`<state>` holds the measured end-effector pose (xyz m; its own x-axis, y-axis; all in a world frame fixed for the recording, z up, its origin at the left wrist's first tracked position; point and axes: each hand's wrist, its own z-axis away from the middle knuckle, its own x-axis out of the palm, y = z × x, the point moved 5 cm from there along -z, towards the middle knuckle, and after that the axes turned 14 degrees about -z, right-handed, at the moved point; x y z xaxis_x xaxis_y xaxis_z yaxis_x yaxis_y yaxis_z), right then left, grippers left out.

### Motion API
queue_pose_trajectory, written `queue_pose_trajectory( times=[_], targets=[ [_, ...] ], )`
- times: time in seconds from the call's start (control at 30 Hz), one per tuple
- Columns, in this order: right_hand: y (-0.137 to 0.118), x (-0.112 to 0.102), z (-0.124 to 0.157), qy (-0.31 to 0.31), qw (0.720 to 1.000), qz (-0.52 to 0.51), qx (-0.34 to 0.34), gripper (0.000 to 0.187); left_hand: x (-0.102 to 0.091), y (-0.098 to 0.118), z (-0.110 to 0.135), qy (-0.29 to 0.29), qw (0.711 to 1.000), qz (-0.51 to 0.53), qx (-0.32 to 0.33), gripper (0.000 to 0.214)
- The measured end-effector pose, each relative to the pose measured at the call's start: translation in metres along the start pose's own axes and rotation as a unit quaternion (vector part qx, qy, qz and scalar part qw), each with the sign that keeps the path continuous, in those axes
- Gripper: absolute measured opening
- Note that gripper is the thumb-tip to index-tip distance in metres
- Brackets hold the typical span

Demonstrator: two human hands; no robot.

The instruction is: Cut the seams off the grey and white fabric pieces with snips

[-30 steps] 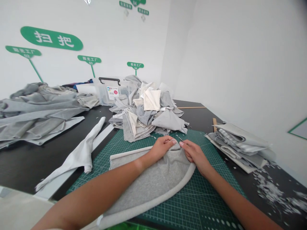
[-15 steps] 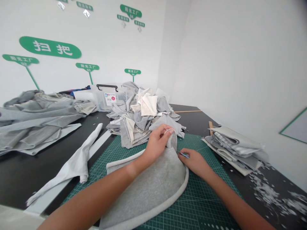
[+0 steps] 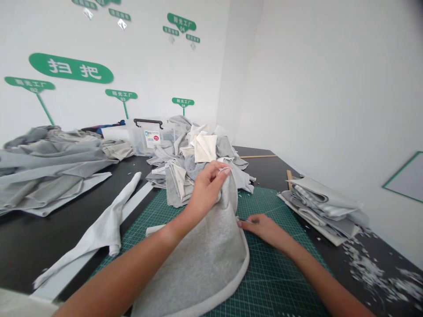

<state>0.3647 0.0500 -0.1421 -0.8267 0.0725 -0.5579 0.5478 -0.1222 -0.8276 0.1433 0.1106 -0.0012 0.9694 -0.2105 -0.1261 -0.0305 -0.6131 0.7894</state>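
My left hand (image 3: 208, 185) pinches the upper edge of a grey piece of fabric (image 3: 201, 259) with a pale rolled border, holding that end raised. The rest of the fabric drapes down toward me over a green cutting mat (image 3: 280, 273). To its right, my right hand (image 3: 264, 228) is closed around a slim metallic tool (image 3: 246, 220). The tool's tip is at the fabric's right edge, below my left hand. Fingers cover most of the tool, so its exact kind is unclear.
Heaped cloth pieces (image 3: 201, 149) lie beyond the mat, beside a clear plastic box (image 3: 139, 138). Grey fabric (image 3: 49, 171) and a twisted white cloth (image 3: 102, 226) lie left. Stacked folded fabric (image 3: 324, 207) and white scraps (image 3: 366, 268) are at right. A wall bounds the table.
My left hand has moved left and slightly up, lifting the fabric edge and stretching it taller. My right hand has shifted slightly left and down with the tool, whose tip now meets the fabric edge.
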Motion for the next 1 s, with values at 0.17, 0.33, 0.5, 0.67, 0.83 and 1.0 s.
queue_pose_trajectory(
  times=[0.17,0.33,0.5,0.67,0.83,1.0],
  targets=[
    [-0.004,0.013,0.001,-0.039,0.999,0.006,0.001,0.048,0.007,0.005,0.007,-0.027,0.999,0.029,-0.017,0.023],
    [-0.009,0.019,0.002,-0.038,0.999,0.010,-0.015,0.037,0.007,0.015,0.009,-0.046,0.998,0.041,-0.030,0.025],
    [-0.021,0.021,0.009,-0.006,0.999,0.004,-0.039,0.024,0.009,0.019,0.013,-0.049,0.996,0.055,-0.045,0.026],
    [-0.030,0.025,0.013,0.008,0.998,0.005,-0.054,0.015,0.009,0.025,0.017,-0.053,0.996,0.054,-0.047,0.027],
    [-0.022,0.019,0.009,-0.007,1.000,0.004,-0.011,0.027,-0.003,0.021,0.012,-0.041,0.997,0.030,-0.049,0.029],
    [-0.029,-0.007,0.010,-0.020,0.984,-0.178,0.017,0.037,-0.029,0.017,0.002,0.014,0.999,0.010,-0.046,0.027]
  ],
)
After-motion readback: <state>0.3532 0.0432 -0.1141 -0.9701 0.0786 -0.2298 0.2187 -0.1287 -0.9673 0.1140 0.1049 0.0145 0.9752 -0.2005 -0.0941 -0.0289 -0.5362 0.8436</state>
